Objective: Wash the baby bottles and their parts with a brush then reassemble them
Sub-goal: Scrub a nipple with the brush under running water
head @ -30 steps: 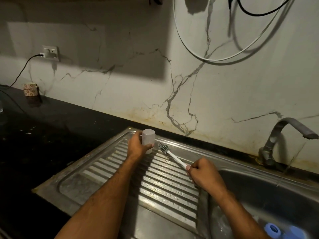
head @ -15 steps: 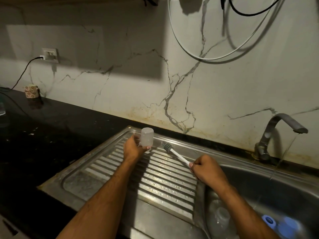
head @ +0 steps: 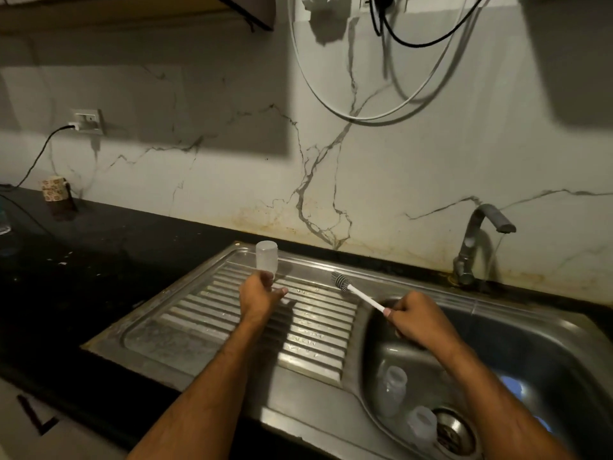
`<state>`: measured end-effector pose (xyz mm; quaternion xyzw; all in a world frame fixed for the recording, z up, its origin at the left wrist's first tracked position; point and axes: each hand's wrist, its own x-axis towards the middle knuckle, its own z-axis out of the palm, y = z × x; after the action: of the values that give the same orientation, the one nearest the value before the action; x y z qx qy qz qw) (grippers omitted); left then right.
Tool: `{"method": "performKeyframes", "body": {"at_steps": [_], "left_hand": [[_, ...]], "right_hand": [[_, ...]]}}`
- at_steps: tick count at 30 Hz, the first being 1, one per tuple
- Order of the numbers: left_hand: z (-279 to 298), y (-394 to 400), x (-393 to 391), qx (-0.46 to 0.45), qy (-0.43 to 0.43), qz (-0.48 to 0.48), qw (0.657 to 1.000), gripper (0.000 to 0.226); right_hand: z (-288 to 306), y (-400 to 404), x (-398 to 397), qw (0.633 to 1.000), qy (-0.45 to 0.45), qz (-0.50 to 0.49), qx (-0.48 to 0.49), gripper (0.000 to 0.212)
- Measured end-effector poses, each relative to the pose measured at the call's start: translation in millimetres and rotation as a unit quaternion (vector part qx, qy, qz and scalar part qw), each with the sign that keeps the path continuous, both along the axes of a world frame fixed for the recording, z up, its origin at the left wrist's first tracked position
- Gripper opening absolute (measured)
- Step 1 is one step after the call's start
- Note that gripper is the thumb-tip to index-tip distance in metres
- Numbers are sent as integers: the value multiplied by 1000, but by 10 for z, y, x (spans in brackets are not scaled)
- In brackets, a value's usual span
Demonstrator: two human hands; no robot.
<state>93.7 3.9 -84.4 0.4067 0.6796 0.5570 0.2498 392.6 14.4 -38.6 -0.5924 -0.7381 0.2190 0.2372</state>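
A clear baby bottle (head: 266, 257) stands upside down at the back of the ribbed steel drainboard (head: 232, 330). My left hand (head: 260, 295) is just in front of it; the fingertips touch its lower end and the thumb points away to the right. My right hand (head: 416, 322) grips the white handle of a bottle brush (head: 341, 281), whose dark bristle head hovers over the drainboard's right side. Two more clear bottles (head: 391, 386) (head: 422, 423) lie in the sink basin (head: 530, 343), with blue parts (head: 510, 386) partly hidden by my right arm.
A grey faucet (head: 477, 240) stands at the back right with a thin stream of water falling. The drain (head: 454, 429) is beside the bottles. A black counter (head: 66, 277) runs left, holding a patterned cup (head: 54, 189) and a plugged-in cable. Cables hang on the wall.
My left hand has set the bottle down at the back of the drainboard and its thumb has come off it. My right hand with the brush has shifted right, over the basin edge.
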Motion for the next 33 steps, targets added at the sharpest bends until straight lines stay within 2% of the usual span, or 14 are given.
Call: {"method": "performKeyframes", "body": {"at_steps": [8, 13, 16, 22, 29, 32, 33], "left_hand": [[-9, 105, 1006, 13, 20, -67, 997, 34], [-105, 229, 1747, -7, -44, -88, 995, 30], [-168, 358, 2127, -17, 14, -110, 994, 32], [-326, 556, 2716, -49, 62, -156, 985, 28], [-601, 865, 3098, -131, 127, -193, 964, 22], [-716, 981, 3174, -159, 151, -201, 955, 21], [-759, 1017, 3194, -170, 156, -206, 951, 23]], "right_hand": [[23, -117, 805, 997, 5, -62, -35, 20], [-21, -161, 1355, 992, -14, -121, -32, 11], [-49, -204, 1658, 988, -23, -150, -27, 16], [-166, -213, 2056, 981, -41, -191, -13, 16], [-274, -123, 2249, 977, -65, -200, -38, 20], [-283, -16, 2268, 978, -73, -189, -46, 9], [-302, 27, 2268, 978, -74, -187, -48, 11]]}}
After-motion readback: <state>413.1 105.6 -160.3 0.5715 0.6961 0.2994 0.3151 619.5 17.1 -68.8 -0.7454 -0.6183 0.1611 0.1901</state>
